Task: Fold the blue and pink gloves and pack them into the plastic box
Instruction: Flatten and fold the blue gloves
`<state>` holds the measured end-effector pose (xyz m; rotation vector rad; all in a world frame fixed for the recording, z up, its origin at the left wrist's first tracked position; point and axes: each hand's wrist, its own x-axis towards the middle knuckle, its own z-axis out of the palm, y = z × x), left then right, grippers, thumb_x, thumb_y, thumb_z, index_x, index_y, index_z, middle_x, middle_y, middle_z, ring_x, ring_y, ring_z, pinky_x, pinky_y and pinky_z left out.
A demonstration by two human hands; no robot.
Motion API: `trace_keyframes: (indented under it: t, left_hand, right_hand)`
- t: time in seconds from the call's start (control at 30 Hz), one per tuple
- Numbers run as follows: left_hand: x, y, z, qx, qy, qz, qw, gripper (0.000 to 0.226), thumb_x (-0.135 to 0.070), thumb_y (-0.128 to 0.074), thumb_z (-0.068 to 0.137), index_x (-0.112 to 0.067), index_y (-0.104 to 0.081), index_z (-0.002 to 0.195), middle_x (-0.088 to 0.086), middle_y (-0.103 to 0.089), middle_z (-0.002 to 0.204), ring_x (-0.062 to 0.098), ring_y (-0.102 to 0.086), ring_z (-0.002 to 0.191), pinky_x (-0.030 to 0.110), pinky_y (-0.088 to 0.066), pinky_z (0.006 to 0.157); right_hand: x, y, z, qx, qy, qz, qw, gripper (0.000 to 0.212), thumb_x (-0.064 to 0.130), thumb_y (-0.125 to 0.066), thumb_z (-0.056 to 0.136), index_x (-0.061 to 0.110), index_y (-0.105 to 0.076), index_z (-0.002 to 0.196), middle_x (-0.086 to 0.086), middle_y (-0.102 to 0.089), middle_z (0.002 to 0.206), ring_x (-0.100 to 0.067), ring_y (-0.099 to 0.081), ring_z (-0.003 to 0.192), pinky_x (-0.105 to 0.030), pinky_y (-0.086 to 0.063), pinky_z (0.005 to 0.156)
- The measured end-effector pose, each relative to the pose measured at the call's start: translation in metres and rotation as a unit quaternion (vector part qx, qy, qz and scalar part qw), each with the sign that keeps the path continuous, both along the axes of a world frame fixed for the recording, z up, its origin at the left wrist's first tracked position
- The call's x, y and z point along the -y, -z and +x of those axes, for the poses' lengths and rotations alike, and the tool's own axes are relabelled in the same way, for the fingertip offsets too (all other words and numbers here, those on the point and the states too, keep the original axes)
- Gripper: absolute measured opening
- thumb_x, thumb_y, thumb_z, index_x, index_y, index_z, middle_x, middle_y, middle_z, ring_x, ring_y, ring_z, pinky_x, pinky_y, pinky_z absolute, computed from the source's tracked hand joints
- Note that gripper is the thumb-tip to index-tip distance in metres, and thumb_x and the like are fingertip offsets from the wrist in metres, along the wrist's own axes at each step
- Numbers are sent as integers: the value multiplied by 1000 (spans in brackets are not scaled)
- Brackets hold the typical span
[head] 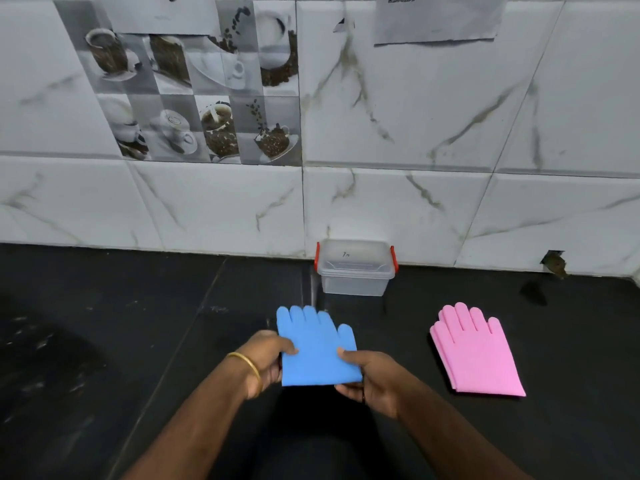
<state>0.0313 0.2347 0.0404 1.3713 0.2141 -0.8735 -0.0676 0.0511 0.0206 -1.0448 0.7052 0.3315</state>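
Note:
The blue gloves (313,336) lie flat on the black counter in front of me, fingers pointing toward the wall. My left hand (265,358) grips their left edge near the cuff, and my right hand (369,374) grips the right edge, thumbs on top. The pink gloves (476,351) lie stacked and flat to the right, untouched. Against the wall behind the blue gloves stands the clear plastic box (355,277) with red side clips, and its lid is on.
The black counter (138,341) runs wide to the left and right. A white marble-tiled wall (415,133) rises right behind the box. A small hole in the wall (554,263) is at the far right.

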Motion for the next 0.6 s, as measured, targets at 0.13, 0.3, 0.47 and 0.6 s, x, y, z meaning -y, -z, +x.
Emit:
trace_keyframes:
  t: [0.13, 0.3, 0.47, 0.6]
  left_hand:
    - [-29, 8, 2, -2, 14, 32, 999, 38, 14, -46, 82, 1, -59, 116, 23, -70, 110, 40, -67, 100, 50, -58, 80]
    - [-37, -16, 42, 104, -50, -5, 993, 49, 23, -40, 78, 2, -57, 120, 22, -66, 113, 37, -64, 100, 43, -55, 80]
    - [-61, -1, 75, 174, -111, 16, 978, 49, 23, -50, 75, -7, -62, 112, 10, -72, 100, 29, -69, 88, 38, -57, 70]
    - [-75, 55, 80, 177, -111, 153, 966, 53, 29, -53, 69, 8, -60, 118, 18, -68, 100, 29, -63, 87, 42, -53, 81]
  right_hand:
    - [-28, 5, 9, 17, -19, -68, 997, 23, 14, -68, 90, 6, -62, 111, -12, -75, 103, -26, -75, 89, -32, -60, 62]
    - [-50, -23, 46, 120, 29, -129, 984, 24, 7, -59, 93, 12, -57, 116, -9, -69, 113, -27, -70, 99, -38, -61, 69]
    - [-71, -3, 72, 173, 47, -174, 968, 28, -1, -64, 89, 13, -61, 112, -4, -74, 106, -20, -73, 94, -39, -61, 83]
    - [-94, 49, 85, 109, 18, -208, 972, 21, -5, -65, 87, 4, -63, 106, -14, -73, 106, -27, -72, 93, -43, -60, 84]
